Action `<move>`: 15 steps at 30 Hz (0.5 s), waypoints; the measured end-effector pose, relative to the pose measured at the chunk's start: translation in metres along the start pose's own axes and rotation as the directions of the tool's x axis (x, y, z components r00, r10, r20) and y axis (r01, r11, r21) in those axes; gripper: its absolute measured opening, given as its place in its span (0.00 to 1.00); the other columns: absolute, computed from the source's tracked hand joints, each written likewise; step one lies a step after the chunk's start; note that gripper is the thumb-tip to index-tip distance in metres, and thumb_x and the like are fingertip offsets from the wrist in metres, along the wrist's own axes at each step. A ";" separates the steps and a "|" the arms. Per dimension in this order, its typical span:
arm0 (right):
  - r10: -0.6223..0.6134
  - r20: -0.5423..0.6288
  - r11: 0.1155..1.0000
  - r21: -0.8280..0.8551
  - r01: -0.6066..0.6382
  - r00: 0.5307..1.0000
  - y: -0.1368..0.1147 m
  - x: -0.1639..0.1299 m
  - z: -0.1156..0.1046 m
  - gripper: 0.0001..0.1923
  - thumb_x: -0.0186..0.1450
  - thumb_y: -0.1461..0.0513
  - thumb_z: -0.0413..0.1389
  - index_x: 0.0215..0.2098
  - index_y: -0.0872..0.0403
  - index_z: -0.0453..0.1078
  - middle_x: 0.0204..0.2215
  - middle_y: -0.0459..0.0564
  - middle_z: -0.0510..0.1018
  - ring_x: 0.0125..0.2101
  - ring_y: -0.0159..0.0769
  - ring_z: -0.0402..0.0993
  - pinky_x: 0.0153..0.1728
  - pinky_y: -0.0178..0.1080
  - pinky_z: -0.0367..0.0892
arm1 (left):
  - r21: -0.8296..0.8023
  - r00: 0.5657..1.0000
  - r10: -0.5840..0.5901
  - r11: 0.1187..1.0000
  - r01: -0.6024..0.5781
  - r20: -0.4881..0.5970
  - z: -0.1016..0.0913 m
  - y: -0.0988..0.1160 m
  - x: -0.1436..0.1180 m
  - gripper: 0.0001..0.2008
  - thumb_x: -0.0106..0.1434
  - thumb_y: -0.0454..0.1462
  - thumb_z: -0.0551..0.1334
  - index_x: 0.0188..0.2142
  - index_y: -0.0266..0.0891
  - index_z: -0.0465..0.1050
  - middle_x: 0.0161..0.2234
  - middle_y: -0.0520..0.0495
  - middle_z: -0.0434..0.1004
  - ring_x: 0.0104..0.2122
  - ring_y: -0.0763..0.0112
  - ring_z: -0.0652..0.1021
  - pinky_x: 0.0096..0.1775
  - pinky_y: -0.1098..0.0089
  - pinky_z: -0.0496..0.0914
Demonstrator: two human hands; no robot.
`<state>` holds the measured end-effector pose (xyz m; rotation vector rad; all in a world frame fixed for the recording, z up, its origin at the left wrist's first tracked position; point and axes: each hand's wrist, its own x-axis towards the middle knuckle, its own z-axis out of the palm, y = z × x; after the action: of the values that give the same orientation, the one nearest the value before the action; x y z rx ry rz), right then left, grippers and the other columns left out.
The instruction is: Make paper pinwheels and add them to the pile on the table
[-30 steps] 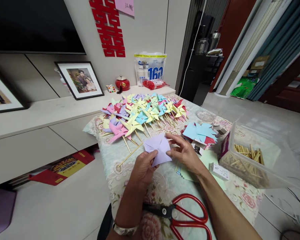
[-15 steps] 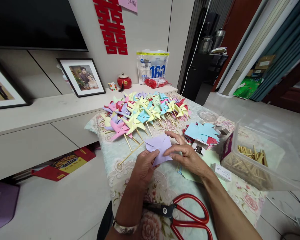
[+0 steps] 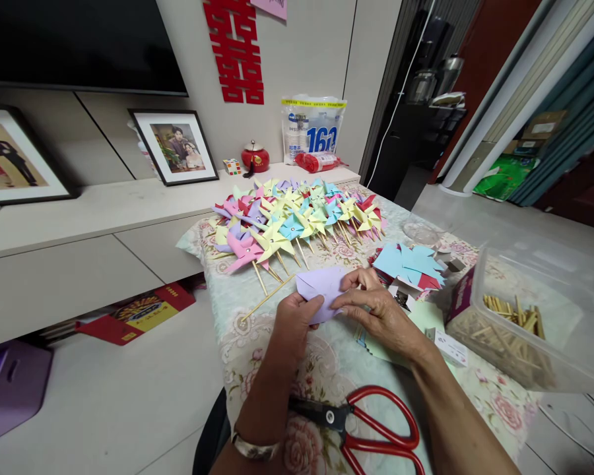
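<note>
A lilac paper square (image 3: 319, 285) with cut flaps is held between both hands above a floral tablecloth (image 3: 327, 369). My left hand (image 3: 293, 327) grips its near left edge with thumb on top. My right hand (image 3: 380, 314) pinches the right side and folds a flap toward the middle. A thin wooden stick (image 3: 266, 299) lies on the cloth just left of the paper. Behind it spreads a heap of finished paper pinwheels (image 3: 297, 218) in pink, yellow, blue and lilac, each on a stick.
Red-handled scissors (image 3: 376, 435) lie near the table's front edge. A clear plastic box of wooden sticks (image 3: 519, 323) stands at the right, with blue and red cut papers (image 3: 410, 264) and green sheets beside it. A low cabinet (image 3: 79, 231) with framed photos runs along the left.
The view has shifted slightly right. My right fingers have pressed a flap of the lilac paper further down toward its centre; my left hand keeps its grip.
</note>
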<state>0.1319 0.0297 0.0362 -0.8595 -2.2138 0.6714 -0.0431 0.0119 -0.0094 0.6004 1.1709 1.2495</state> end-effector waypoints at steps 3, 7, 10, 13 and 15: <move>0.033 0.047 0.999 0.041 -0.035 0.998 0.000 0.000 0.000 0.13 0.71 0.55 0.53 0.42 0.44 0.80 0.36 0.52 0.73 0.41 0.43 0.68 0.44 0.45 0.62 | 0.077 0.998 0.050 0.996 -0.047 -0.026 0.001 -0.002 0.000 0.16 0.47 0.40 0.70 0.34 0.32 0.78 0.21 0.53 0.74 0.19 0.77 0.67 0.22 0.75 0.58; 0.115 0.077 0.989 0.085 -0.122 0.990 0.000 0.000 0.002 0.09 0.70 0.58 0.56 0.36 0.49 0.78 0.33 0.50 0.76 0.39 0.42 0.69 0.43 0.44 0.62 | 0.126 0.996 0.088 0.988 -0.085 -0.021 0.002 -0.003 -0.001 0.14 0.48 0.40 0.69 0.32 0.33 0.78 0.19 0.55 0.72 0.18 0.78 0.66 0.21 0.75 0.57; 0.180 0.062 0.977 0.105 -0.185 0.982 0.000 0.001 0.005 0.08 0.67 0.60 0.58 0.31 0.51 0.75 0.31 0.48 0.76 0.36 0.40 0.70 0.40 0.42 0.62 | 0.140 0.995 0.099 0.985 -0.097 -0.008 0.002 -0.003 -0.002 0.13 0.49 0.40 0.69 0.32 0.33 0.78 0.19 0.55 0.71 0.18 0.78 0.65 0.20 0.76 0.58; 0.247 0.045 0.964 0.087 -0.250 0.968 0.001 0.001 0.009 0.09 0.65 0.61 0.59 0.27 0.53 0.73 0.28 0.47 0.75 0.33 0.38 0.69 0.36 0.39 0.61 | 0.176 0.994 0.106 0.979 -0.102 -0.012 0.002 -0.004 -0.001 0.13 0.49 0.40 0.68 0.32 0.32 0.78 0.18 0.55 0.71 0.18 0.78 0.65 0.20 0.76 0.58; 0.287 0.034 0.955 0.068 -0.288 0.957 0.002 0.002 0.012 0.09 0.65 0.61 0.58 0.26 0.53 0.71 0.27 0.46 0.74 0.32 0.37 0.68 0.34 0.38 0.59 | 0.190 0.994 0.110 0.976 -0.106 -0.009 0.002 -0.005 -0.001 0.14 0.49 0.40 0.68 0.32 0.32 0.78 0.18 0.54 0.71 0.18 0.78 0.66 0.20 0.76 0.58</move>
<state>0.1234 0.0297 0.0279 -1.1544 -2.0893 0.8972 -0.0392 0.0100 -0.0128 0.8032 1.2974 1.2457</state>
